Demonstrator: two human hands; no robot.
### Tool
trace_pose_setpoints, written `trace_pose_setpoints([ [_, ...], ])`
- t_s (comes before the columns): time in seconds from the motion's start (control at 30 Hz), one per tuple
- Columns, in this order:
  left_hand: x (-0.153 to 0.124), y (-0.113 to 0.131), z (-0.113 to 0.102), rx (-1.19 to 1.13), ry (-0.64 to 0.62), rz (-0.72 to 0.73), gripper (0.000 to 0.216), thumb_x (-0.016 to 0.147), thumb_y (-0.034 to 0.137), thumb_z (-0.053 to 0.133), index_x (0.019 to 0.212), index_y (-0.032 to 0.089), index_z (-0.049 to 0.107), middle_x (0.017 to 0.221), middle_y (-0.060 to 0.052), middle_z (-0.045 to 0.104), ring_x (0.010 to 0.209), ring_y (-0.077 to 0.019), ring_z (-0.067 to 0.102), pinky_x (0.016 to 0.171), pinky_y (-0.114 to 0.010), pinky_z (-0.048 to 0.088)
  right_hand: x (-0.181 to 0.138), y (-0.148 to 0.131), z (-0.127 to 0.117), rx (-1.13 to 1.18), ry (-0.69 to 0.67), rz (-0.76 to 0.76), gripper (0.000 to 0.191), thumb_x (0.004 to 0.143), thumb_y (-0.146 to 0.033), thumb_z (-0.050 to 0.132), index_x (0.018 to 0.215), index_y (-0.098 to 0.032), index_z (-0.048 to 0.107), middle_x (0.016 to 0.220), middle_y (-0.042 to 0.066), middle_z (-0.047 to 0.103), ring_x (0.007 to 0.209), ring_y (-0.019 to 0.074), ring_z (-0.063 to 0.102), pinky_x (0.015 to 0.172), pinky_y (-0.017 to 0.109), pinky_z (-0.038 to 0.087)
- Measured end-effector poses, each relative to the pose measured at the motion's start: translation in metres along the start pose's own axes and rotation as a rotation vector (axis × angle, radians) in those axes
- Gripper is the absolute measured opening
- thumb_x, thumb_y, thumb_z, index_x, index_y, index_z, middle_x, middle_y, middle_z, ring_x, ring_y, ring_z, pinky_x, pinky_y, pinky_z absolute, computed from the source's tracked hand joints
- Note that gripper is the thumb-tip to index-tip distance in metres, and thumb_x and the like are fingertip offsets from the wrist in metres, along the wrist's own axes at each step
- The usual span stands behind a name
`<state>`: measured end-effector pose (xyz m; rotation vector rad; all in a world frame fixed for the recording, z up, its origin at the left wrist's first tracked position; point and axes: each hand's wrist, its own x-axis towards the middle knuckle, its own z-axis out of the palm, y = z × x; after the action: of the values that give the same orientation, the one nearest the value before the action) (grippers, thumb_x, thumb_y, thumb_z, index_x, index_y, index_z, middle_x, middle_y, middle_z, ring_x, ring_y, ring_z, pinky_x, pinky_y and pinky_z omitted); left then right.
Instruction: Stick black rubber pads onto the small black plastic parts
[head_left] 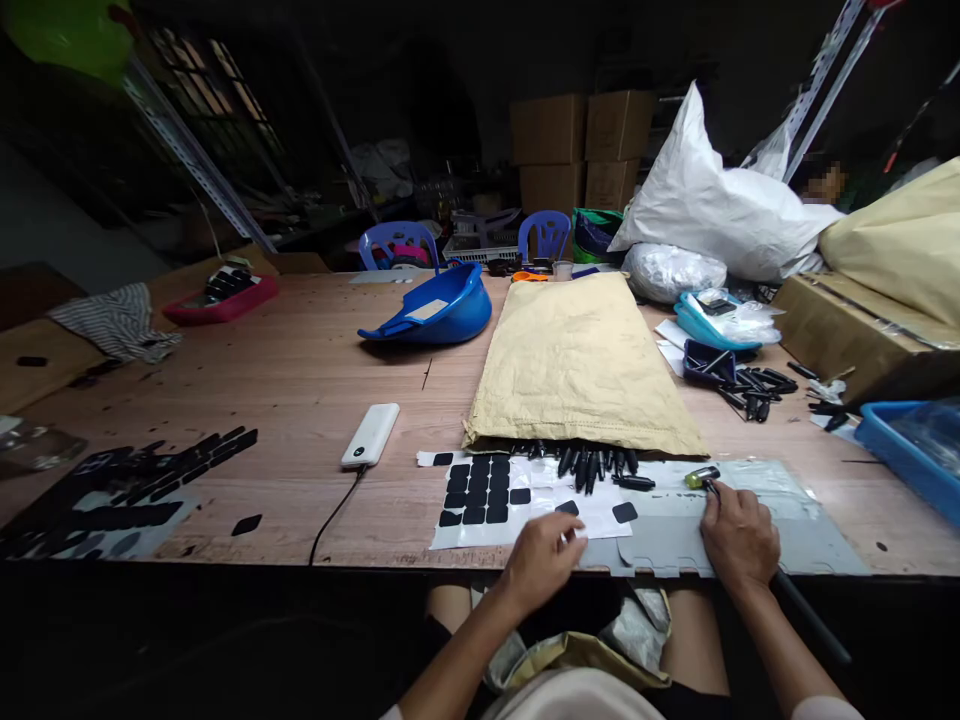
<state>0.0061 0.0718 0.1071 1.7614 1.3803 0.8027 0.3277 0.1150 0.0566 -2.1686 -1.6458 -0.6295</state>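
My left hand (pixel 541 562) is over the front table edge, its fingers curled toward the thumb; whatever they pinch is too small to make out. Just beyond those fingertips lies a black rounded patch (pixel 568 508), on a white backing sheet (pixel 525 525) with rows of similar patches. Wrapped around a long dark handle, my right hand (pixel 739 538) holds a mallet (pixel 701 478) with a yellow-green see-through head, resting over a grey mat (pixel 787 515). Between the hands, a single black pen-like piece (pixel 634 482) lies beside several black tapered pieces (pixel 591 468) spilling from a tan sack (pixel 585 360).
A white power bank (pixel 372 436) with a cable lies left of the sheet. Farther back sits a blue scoop-shaped basin (pixel 457 310). More black patches (pixel 150 500) cover the left table corner. At right are a blue tray (pixel 907 460), loose black parts (pixel 757 390) and a carton (pixel 870 330).
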Motion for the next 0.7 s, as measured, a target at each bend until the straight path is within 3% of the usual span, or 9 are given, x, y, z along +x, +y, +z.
trace_pose_setpoints([
  [0.13,0.042,-0.005,-0.014,0.017,0.191,-0.023,0.019,0.088,0.018,0.066,0.101,0.019,0.08,0.093,-0.004,0.077,0.067,-0.013,0.062,0.07,-0.026,0.051,0.001,-0.003,-0.006,0.022,-0.042,0.031,0.032,0.103,-0.031,0.051,0.115,-0.014,0.075,0.095,0.012,0.065,0.08,0.0207,0.046,0.067,0.032,0.02],
  [0.27,0.062,-0.011,-0.017,0.057,0.219,-0.015,0.015,0.087,0.015,0.069,0.097,0.019,0.079,0.094,-0.002,0.074,0.064,-0.01,0.057,0.069,-0.025,0.05,0.002,-0.005,-0.009,0.037,-0.077,0.051,0.032,0.102,-0.031,0.051,0.116,-0.014,0.075,0.096,0.012,0.063,0.08,0.0207,0.045,0.068,0.033,0.02],
  [0.4,0.068,-0.009,-0.005,0.159,0.178,-0.015,0.016,0.084,0.012,0.073,0.098,0.02,0.077,0.095,-0.002,0.071,0.066,-0.0104,0.058,0.072,-0.025,0.05,0.001,-0.006,-0.01,0.045,-0.085,0.061,0.033,0.103,-0.032,0.05,0.116,-0.015,0.074,0.096,0.012,0.064,0.081,0.0212,0.045,0.068,0.033,0.02],
  [0.5,0.073,-0.003,0.01,0.286,0.219,-0.075,0.006,0.085,0.02,0.077,0.09,0.019,0.074,0.092,-0.003,0.068,0.08,-0.0162,0.063,0.076,-0.028,0.049,0.001,-0.006,-0.011,0.059,-0.087,0.062,0.033,0.103,-0.032,0.048,0.117,-0.015,0.074,0.096,0.012,0.064,0.081,0.0214,0.045,0.068,0.034,0.02],
  [0.7,0.089,0.002,0.03,0.396,0.277,-0.219,0.016,0.093,0.032,0.07,0.084,0.019,0.07,0.092,-0.006,0.066,0.086,-0.0208,0.065,0.077,-0.031,0.05,0.002,-0.007,-0.012,0.095,-0.094,0.079,0.032,0.101,-0.031,0.05,0.117,-0.015,0.074,0.095,0.013,0.061,0.083,0.022,0.044,0.069,0.035,0.023],
])
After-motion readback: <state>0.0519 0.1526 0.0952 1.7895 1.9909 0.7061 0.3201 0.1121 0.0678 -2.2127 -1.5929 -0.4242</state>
